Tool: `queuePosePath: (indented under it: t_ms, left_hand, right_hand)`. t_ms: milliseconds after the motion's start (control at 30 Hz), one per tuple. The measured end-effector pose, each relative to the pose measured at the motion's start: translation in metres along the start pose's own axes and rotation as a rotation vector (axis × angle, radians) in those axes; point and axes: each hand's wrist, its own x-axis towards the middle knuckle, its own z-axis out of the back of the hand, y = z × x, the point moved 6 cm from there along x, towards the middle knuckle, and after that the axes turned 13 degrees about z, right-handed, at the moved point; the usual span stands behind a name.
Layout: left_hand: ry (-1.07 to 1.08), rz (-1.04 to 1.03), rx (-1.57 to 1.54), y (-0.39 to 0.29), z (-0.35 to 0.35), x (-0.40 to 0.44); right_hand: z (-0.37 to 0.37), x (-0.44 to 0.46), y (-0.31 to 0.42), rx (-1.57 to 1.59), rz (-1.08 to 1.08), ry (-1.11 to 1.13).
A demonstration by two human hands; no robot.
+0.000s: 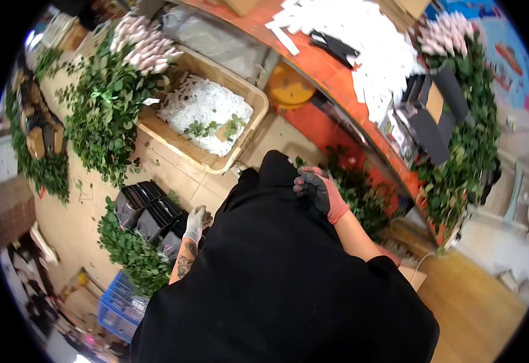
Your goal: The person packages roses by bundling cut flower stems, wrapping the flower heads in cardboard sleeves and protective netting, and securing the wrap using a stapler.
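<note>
My left hand (197, 222), in a whitish glove, hangs beside black-wrapped bundles (149, 212) with green leaves on the floor; its fingers are curled, and whether they hold anything is hidden. My right hand (319, 189), in a red glove with dark grey palm and fingers, is raised by my right thigh. Its fingers are bent inward, and no object shows in them. Leafy stems (361, 196) lie just right of it, under the orange table (313, 54). Black clothing (276, 254) covers my body between the two hands.
A tan crate (255, 115) of white strips stands ahead, beside a large bunch of pink-tipped stems (104, 103). White strips (379, 66) and a black box (428, 115) lie on the table. A blue crate (112, 308) stands at lower left, and more leafy stems (470, 145) line the right.
</note>
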Motion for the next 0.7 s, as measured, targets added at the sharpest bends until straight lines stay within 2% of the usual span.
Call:
queuePosePath:
  t_ms: [67,100,233,300,333,367,400,467,533,567,667,700]
  left_hand:
    - [-0.043,0.015,0.129,-0.026,-0.028,-0.034]
    - [-0.132,0.068,0.208,-0.033,-0.037,-0.043]
    - [-0.159,0.194,0.388,-0.041,-0.027,-0.015]
    - [-0.187,0.224,0.626,-0.062,-0.042,-0.009]
    - [-0.207,0.228,0.787,-0.076,-0.058,-0.010]
    - [-0.238,0.209,0.889,-0.093,-0.083,-0.013]
    - [-0.171,0.252,0.974,-0.105,-0.093,0.010]
    - [-0.026,0.191,1.202,-0.150,-0.199,-0.030]
    - [0.069,0.029,1.480,-0.190,-0.304,-0.072]
    - [0.133,0.010,1.409,-0.200,-0.341,-0.084]
    - [0.317,-0.126,1.329,-0.225,-0.440,-0.131]
    - [0.417,-0.078,1.265,-0.225,-0.462,-0.146]
  right_hand:
    - [0.023,-0.022,-0.013,0.022,-0.021,-0.038]
    - [0.037,-0.031,-0.012,-0.009,0.010,-0.137]
    - [0.090,-0.067,-0.001,-0.020,0.114,-0.398]
    - [0.108,-0.084,0.010,-0.063,0.168,-0.503]
    - [0.119,-0.094,0.011,-0.041,0.183,-0.527]
    - [0.125,-0.098,0.016,-0.113,0.225,-0.446]
    - [0.130,-0.095,0.027,-0.191,0.280,-0.356]
    - [0.125,-0.091,0.057,-0.099,0.254,-0.342]
    - [0.126,-0.091,0.088,-0.347,0.291,-0.239]
    - [0.130,-0.089,0.108,-0.424,0.331,-0.221]
    - [0.163,-0.073,0.144,-0.389,0.353,-0.206]
    - [0.171,-0.071,0.162,-0.448,0.404,-0.209]
